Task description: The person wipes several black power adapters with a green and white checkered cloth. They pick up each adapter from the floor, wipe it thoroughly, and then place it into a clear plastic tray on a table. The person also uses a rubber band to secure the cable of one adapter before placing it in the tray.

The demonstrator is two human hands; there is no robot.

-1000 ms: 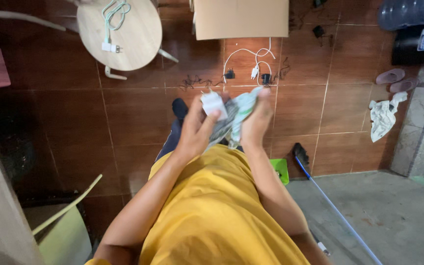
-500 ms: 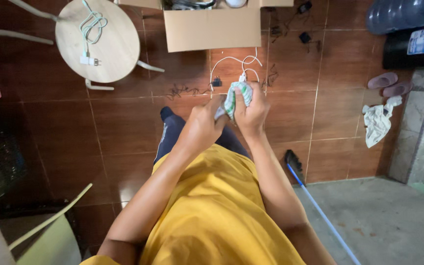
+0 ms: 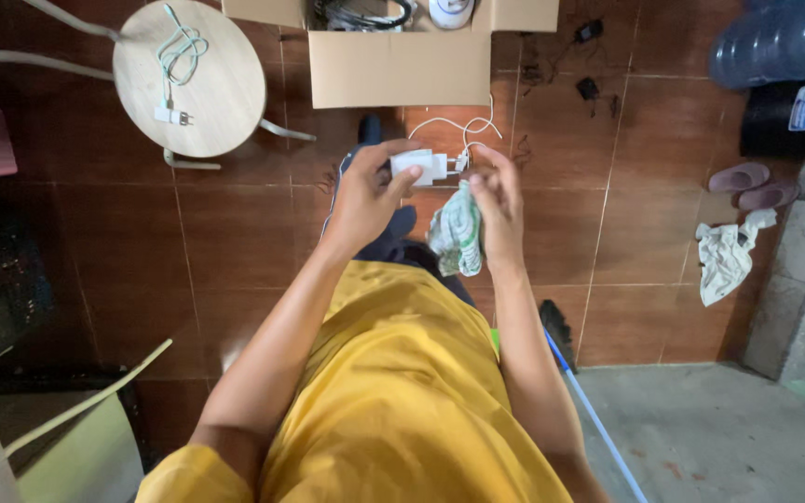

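Left hand (image 3: 365, 196) pinching white charger (image 3: 418, 166), held above brown tile floor (image 3: 235, 233). Right hand (image 3: 498, 200) curled around green-patterned cloth (image 3: 457, 233), fingertips near charger end. Open cardboard box (image 3: 401, 67) just ahead; round stool (image 3: 190, 79) front-left; bare tile between.

A brown tiled floor (image 3: 235, 233) carries an open cardboard box (image 3: 388, 67), a round wooden stool (image 3: 190, 79), loose chargers with white cables (image 3: 449, 121), a crumpled cloth (image 3: 725, 253), a pair of slippers (image 3: 747, 177) and a blue-handled broom (image 3: 570, 363).
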